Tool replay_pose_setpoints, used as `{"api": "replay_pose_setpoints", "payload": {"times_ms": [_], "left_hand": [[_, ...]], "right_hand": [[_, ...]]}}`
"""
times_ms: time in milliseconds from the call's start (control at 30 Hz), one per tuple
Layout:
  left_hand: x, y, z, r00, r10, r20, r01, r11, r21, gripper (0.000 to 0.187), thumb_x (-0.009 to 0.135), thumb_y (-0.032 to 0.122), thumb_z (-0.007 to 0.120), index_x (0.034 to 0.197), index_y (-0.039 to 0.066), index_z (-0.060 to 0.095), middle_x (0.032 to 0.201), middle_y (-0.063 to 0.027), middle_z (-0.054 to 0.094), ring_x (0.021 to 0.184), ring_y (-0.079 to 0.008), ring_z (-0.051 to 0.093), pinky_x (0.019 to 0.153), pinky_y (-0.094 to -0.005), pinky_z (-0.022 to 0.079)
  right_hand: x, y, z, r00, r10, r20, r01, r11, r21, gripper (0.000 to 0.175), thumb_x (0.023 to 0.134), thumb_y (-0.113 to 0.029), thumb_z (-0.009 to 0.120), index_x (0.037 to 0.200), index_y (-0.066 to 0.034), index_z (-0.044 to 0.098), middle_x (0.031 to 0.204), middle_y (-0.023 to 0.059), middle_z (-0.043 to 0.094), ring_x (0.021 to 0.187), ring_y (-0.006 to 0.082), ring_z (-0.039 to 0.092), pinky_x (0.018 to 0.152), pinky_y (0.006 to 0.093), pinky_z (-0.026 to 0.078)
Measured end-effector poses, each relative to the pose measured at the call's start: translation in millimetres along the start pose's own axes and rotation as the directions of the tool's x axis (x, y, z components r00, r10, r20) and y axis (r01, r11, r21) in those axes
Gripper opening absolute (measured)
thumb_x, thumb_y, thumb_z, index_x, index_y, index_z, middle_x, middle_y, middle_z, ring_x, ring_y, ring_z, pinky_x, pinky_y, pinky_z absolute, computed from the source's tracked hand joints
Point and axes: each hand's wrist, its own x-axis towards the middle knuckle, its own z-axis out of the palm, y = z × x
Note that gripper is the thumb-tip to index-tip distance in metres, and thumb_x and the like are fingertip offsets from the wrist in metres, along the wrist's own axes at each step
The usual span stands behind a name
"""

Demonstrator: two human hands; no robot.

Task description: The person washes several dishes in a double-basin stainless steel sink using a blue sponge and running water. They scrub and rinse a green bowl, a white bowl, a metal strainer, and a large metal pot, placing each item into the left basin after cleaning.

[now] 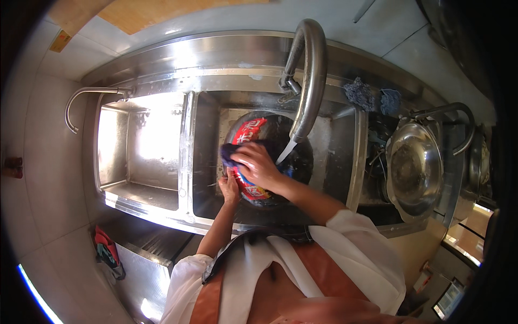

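Observation:
A dark round vessel (pixel 297 170) lies in the middle basin of a stainless steel sink (pixel 342 162). Red bands with large writing (pixel 253 127) show on it; I cannot tell whether it is a pan or a bowl. My right hand (pixel 257 162) presses a dark blue cloth (pixel 228 154) onto the red part. Lower down, my left hand (pixel 229 187) grips the vessel's left edge, thumb upward. Water (pixel 286 152) runs from the thick curved faucet (pixel 309 77) onto the vessel, right beside my right hand. Both hands and the cloth cover part of the writing.
To the left is a second basin (pixel 153 190) with a slim faucet (pixel 71 109). A large metal bowl (pixel 417 170) sits over the right basin, under another faucet (pixel 457 107). A grey scouring pad (pixel 359 94) and a blue cloth (pixel 390 101) lie on the back ledge.

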Motion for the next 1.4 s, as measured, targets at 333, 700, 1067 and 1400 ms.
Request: {"api": "replay_pose_setpoints", "payload": {"times_ms": [333, 700, 1067, 1400], "left_hand": [[-1.4, -3.3, -15.4, 0.973, -0.031, -0.228, 0.01, 0.996, -0.093, 0.047, 0.076, 0.033, 0.065, 0.054, 0.009, 0.032, 0.055, 0.0026, 0.04, 0.055, -0.0066, 0.034, 0.045, -0.026, 0.031], [-25.0, 60.0, 10.0, 0.994, -0.085, -0.073, 0.081, 0.995, -0.05, 0.038, 0.081, 0.033, 0.059, 0.062, 0.0, 0.053, 0.063, -0.0001, 0.053, 0.057, -0.0087, 0.045, 0.051, -0.0256, 0.04], [-69.7, 54.0, 15.0, 0.186, 0.629, 0.754, -0.975, 0.023, 0.221, 0.013, 0.066, 0.007, 0.059, 0.055, 0.008, 0.052, 0.052, -0.0085, 0.047, 0.048, -0.0234, 0.051, 0.037, -0.0341, 0.04], [-53.7, -12.6, 5.6, 0.446, 0.337, 0.829, -0.895, 0.172, 0.412, 0.029, 0.075, 0.032, 0.057, 0.073, 0.003, 0.062, 0.089, -0.0191, 0.054, 0.087, -0.0317, 0.048, 0.076, -0.0397, 0.04]], "right_hand": [[-4.1, 210.3, 2.7, 0.753, 0.652, -0.09, -0.643, 0.758, 0.109, 0.021, 0.076, -0.021, 0.054, 0.078, -0.0015, 0.061, 0.065, 0.0141, 0.059, 0.06, 0.0176, 0.055, 0.056, 0.0319, 0.044], [-291.7, 178.5, -20.5, -0.17, 0.76, 0.628, -0.726, -0.527, 0.441, 0.045, 0.089, -0.035, 0.032, 0.117, -0.0031, 0.044, 0.117, 0.0113, 0.048, 0.109, 0.0234, 0.044, 0.092, 0.041, 0.034], [-174.8, 74.2, -156.3, 0.351, 0.832, -0.429, -0.856, 0.471, 0.212, 0.04, 0.087, -0.024, 0.039, 0.111, 0.0066, 0.048, 0.094, 0.0142, 0.059, 0.087, 0.0208, 0.056, 0.081, 0.0291, 0.041], [-121.6, 87.9, -88.8, 0.371, 0.836, -0.405, -0.709, 0.536, 0.458, 0.029, 0.086, -0.014, 0.039, 0.104, 0.0038, 0.052, 0.088, 0.0057, 0.056, 0.08, 0.0122, 0.05, 0.075, 0.0248, 0.04]]}}
